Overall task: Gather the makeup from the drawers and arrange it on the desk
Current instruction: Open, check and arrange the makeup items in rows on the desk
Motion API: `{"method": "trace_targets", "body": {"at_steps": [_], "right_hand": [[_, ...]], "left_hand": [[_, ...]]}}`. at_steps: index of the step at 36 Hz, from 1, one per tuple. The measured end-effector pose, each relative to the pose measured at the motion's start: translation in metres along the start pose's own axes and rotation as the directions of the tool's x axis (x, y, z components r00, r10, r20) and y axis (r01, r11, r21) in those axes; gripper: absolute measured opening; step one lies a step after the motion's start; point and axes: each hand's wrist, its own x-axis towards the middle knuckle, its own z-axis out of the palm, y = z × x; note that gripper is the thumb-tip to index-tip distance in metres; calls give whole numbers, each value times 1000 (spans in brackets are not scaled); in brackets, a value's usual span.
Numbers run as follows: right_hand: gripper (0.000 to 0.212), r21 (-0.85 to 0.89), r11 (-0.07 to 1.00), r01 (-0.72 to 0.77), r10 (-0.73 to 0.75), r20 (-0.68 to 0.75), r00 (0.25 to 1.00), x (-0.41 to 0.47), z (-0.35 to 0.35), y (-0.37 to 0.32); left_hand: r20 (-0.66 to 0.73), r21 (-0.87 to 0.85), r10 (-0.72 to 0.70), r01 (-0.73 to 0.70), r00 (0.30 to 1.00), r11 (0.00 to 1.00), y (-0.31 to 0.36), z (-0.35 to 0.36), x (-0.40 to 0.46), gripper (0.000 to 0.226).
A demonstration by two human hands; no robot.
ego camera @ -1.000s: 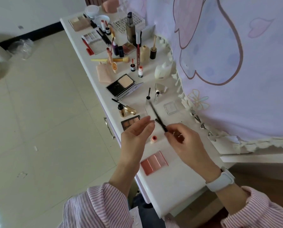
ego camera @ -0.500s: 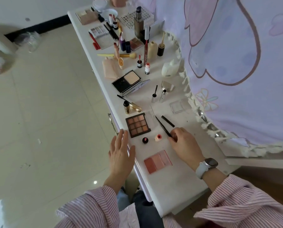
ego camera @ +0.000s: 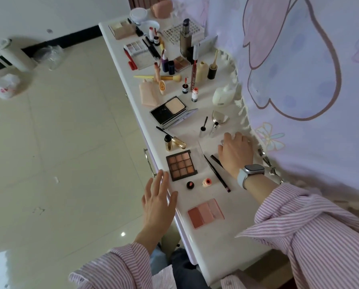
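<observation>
Looking down from the head view, we see a long white tabletop (ego camera: 220, 245) running from 6 o'clock up toward 12 o'clock, crowded with makeup. Our left hand (ego camera: 157, 203) hovers at the tabletop's near-left edge with fingers straight and spread, holding nothing. Our right hand (ego camera: 236, 151), with a watch (ego camera: 250, 174) on its wrist, reaches across the tabletop at about 2 o'clock of the left hand; its fingers lie over a small clear case that is mostly hidden beneath them, and we cannot tell whether they grip it or only rest on it.

Between the two hands lies a nine-pan eyeshadow palette (ego camera: 181, 165). Just at its 5 o'clock sit a small dark pot (ego camera: 190, 185) and a small orange pot (ego camera: 206, 182), side by side. A thin black pencil (ego camera: 217, 174) lies slanted beside the right wrist. At 6 o'clock of these, nearer us, a pink blush palette (ego camera: 205, 212) lies flat. At 12 o'clock of the eyeshadow palette are a gold mascara tube (ego camera: 177, 141) with its wand out, then an open powder compact (ego camera: 172, 111). Farther up stand bottles, lipsticks and brushes. A drawer handle (ego camera: 149, 162) shows on the tabletop's left side.
</observation>
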Motion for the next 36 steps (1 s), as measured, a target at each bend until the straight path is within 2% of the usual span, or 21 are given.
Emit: {"method": "trace_targets", "body": {"at_steps": [3,7,10,14,16,19,21,23,24,26,29,32,36], "right_hand": [[19,-59,998,-19,20,19,1000,-1,4,0],[21,10,999,-53,53,8,999,-6,1,3],[30,148,987,-68,74,-39,996,-19,-14,6],[35,356,934,25,21,-124,992,-48,-41,7],[32,542,839,-39,111,-101,989,-60,-57,7],[23,806,576,-138,226,5,974,-76,-84,10],[17,909,384,-163,216,83,973,-86,-99,13],[11,958,187,-215,169,185,968,-96,-108,12],[13,963,106,-246,135,232,963,-100,-110,12],[15,955,-27,-296,61,297,953,-106,-112,8],[16,941,-75,-331,-15,331,944,-115,-112,1],[15,937,-71,-342,-16,342,940,-122,-113,-2],[23,917,-50,-396,53,398,916,-133,-109,2]], "left_hand": [[8,19,2,-3,1000,1000,0,-1,0,60],[18,30,-10,9,1000,1000,1,-2,0,60],[20,38,-10,9,1000,999,2,-3,-1,60],[35,19,-6,5,999,1000,3,-6,-1,61],[42,-16,-20,21,999,1000,5,-9,1,61],[-46,-136,-61,54,997,989,12,-19,1,55],[-201,-241,-30,-20,979,970,20,-29,-1,45],[-267,-375,-12,-92,964,923,36,-45,-8,34],[-231,-463,-10,-101,973,881,46,-54,-11,29],[-64,-621,41,-72,997,781,66,-69,-18,22],[131,-776,114,30,985,631,87,-78,-26,21],[173,-854,92,103,981,510,95,-79,-29,24],[247,-863,78,183,966,472,91,-71,-32,24]]}}
